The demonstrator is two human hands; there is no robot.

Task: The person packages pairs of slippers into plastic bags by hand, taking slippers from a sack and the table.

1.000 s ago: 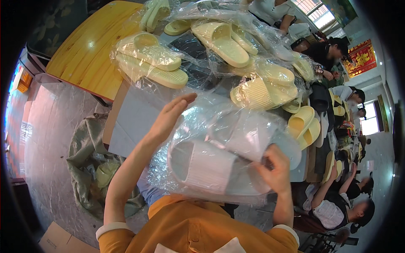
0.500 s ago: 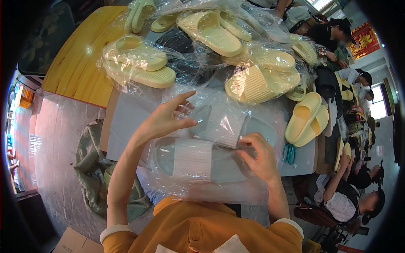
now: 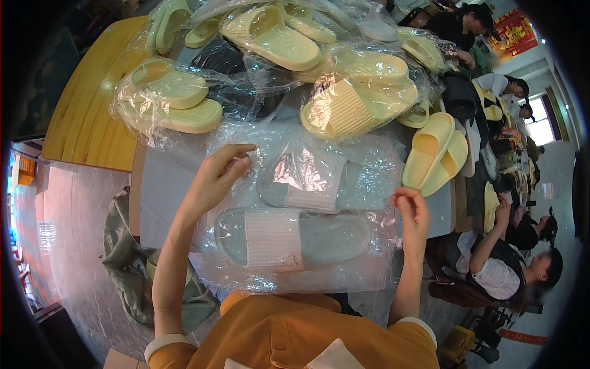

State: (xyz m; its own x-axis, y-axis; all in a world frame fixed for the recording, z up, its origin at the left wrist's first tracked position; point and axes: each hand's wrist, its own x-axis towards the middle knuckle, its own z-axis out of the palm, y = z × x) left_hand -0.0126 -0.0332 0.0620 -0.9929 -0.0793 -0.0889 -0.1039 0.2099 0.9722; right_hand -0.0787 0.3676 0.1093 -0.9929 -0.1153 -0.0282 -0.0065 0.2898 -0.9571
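A pair of grey slides lies inside a clear plastic bag in front of me, side by side with the toes to the left. The far slide is under crinkled, shiny film; the near slide shows a ribbed strap. My left hand is at the bag's far left part, its thumb and forefinger closed on the film. By the bag's right edge, my right hand pinches the plastic between its fingertips.
Several bagged pale yellow slides are heaped across the far side. A bare yellow pair stands at the right. A yellow wooden table is at far left, an olive cloth sack below it. Co-workers sit along the right.
My right hand has moved right, from between the slides to the bag's edge. My left hand has shifted left and its fingers have closed. The view has shifted slightly, and the teal scissors are out of sight.
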